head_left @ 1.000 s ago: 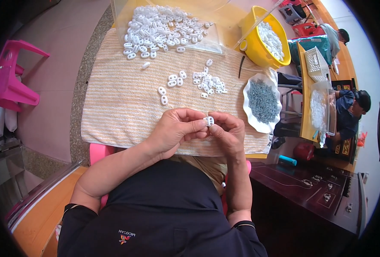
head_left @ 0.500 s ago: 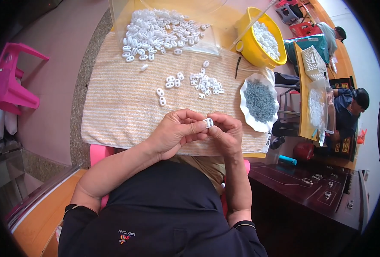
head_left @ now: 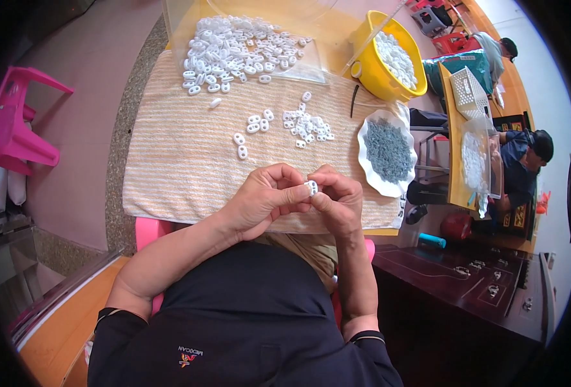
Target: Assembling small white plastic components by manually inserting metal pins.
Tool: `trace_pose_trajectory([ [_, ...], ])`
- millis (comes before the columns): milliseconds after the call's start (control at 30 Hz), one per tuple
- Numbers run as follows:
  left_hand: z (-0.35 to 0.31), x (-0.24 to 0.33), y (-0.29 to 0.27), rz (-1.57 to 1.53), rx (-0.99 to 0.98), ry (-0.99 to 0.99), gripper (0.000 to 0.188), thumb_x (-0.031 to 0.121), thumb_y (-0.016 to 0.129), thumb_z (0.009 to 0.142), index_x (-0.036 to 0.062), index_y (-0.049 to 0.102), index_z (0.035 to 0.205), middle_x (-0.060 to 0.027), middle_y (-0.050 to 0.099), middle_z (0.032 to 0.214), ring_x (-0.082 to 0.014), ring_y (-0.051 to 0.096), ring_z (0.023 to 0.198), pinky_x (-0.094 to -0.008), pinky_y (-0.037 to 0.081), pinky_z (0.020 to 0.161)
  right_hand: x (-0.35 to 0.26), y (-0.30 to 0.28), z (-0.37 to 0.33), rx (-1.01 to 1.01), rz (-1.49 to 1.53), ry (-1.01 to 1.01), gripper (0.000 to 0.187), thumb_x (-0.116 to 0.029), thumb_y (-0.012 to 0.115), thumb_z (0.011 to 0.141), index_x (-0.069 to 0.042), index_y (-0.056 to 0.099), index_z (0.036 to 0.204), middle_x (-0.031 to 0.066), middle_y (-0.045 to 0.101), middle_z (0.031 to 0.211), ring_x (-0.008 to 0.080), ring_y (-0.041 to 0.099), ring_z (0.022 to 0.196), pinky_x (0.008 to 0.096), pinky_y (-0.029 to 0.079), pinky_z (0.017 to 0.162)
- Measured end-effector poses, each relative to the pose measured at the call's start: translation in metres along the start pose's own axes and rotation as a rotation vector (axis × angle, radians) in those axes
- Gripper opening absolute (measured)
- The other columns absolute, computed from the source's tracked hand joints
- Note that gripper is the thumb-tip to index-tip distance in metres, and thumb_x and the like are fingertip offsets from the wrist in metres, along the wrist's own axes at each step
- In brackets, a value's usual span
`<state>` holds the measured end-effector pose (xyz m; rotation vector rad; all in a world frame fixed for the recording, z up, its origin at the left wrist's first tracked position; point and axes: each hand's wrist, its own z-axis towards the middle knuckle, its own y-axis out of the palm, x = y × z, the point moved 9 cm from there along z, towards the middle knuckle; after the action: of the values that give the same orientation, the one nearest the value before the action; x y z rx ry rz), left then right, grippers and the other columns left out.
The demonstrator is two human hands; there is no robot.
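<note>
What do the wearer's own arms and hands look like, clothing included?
The left hand and right hand are ungloved, with bare wrists. The left forearm and right forearm are bare too, below short, dark, pale-edged sleeves. These belong to a dark shirt with a small multicoloured emblem.

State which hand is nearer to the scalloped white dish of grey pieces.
Right. The right hand is just left of the dish and lower in the picture, not touching it; the left hand is farther left, beyond the right hand.
</note>
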<state>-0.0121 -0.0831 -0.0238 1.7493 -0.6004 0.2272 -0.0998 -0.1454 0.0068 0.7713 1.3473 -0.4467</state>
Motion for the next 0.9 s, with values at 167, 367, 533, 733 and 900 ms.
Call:
trace_pose_trajectory([
  [167, -0.001, 0.001, 0.002, 0.022, -0.007, 0.015, 0.005, 0.005, 0.066, 0.088, 0.0054, 0.060, 0.088, -0.0051, 0.065, 0.090, -0.0126, 0.064, 0.080, -0.0243, 0.056, 0.073, -0.004, 0.003, -0.001, -0.012, -0.015, -0.032, 0.023, -0.001, 0.071, 0.081, 0.004, 0.066, 0.102, 0.0057, 0.060, 0.092, 0.0108, 0.057, 0.084, 0.0241, 0.047, 0.074],
  [367, -0.003, 0.003, 0.007, 0.065, -0.042, 0.028, 0.006, 0.006, 0.066, 0.088, 0.0051, 0.061, 0.086, -0.0045, 0.065, 0.089, -0.0123, 0.064, 0.083, -0.0260, 0.055, 0.074, -0.010, 0.005, -0.002, -0.030, -0.043, -0.025, 0.022, 0.000, 0.071, 0.080, 0.004, 0.066, 0.102, 0.0068, 0.061, 0.094, 0.0126, 0.059, 0.086, 0.0255, 0.049, 0.075],
  [533, -0.004, 0.003, 0.010, 0.077, -0.054, 0.020, 0.005, 0.006, 0.066, 0.088, 0.0053, 0.061, 0.086, -0.0039, 0.065, 0.089, -0.0117, 0.063, 0.083, -0.0262, 0.055, 0.074, -0.016, 0.007, -0.003, -0.054, -0.078, -0.060, 0.022, 0.000, 0.071, 0.080, 0.004, 0.066, 0.101, 0.0077, 0.061, 0.094, 0.0136, 0.060, 0.086, 0.0263, 0.050, 0.075],
  [733, -0.003, 0.000, 0.008, 0.054, -0.043, 0.003, 0.005, 0.007, 0.066, 0.088, 0.0060, 0.061, 0.087, -0.0031, 0.065, 0.089, -0.0106, 0.063, 0.082, -0.0257, 0.055, 0.074, -0.019, 0.009, -0.002, -0.030, -0.148, -0.058, 0.024, -0.005, 0.074, 0.079, 0.004, 0.067, 0.100, 0.0074, 0.061, 0.089, 0.0134, 0.056, 0.082, 0.0243, 0.044, 0.071],
  [900, 0.000, 0.001, 0.004, 0.057, -0.037, -0.017, 0.006, 0.008, 0.066, 0.088, 0.0057, 0.061, 0.089, -0.0027, 0.064, 0.089, -0.0107, 0.063, 0.081, -0.0251, 0.055, 0.074, -0.012, 0.006, -0.003, -0.049, -0.184, -0.004, 0.025, -0.004, 0.072, 0.082, 0.004, 0.065, 0.104, 0.0058, 0.059, 0.092, 0.0118, 0.055, 0.084, 0.0238, 0.045, 0.073],
])
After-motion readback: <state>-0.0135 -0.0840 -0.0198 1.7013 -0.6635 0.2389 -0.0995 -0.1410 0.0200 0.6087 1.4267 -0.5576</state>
